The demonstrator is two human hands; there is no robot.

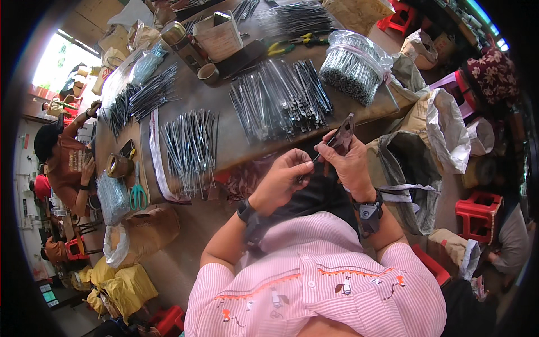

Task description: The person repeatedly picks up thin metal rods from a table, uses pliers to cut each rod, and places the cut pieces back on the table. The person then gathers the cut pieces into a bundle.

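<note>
My right hand is closed round a pair of dark pliers, their head pointing up and away from me. Just left of it, my left hand pinches a thin dark metal strip that reaches toward the right thumb. Most of that strip is hidden by the fingers. Both hands are over my lap, before the table's near edge. Closest to them on the table lies a wide row of thin metal strips. A smaller bunch of strips lies to the left.
A plastic-wrapped bundle of strips stands at the table's right. Yellow-handled pliers and a brown cup lie farther back. Teal scissors are at the left edge. Open sacks stand at my right; a co-worker is at left.
</note>
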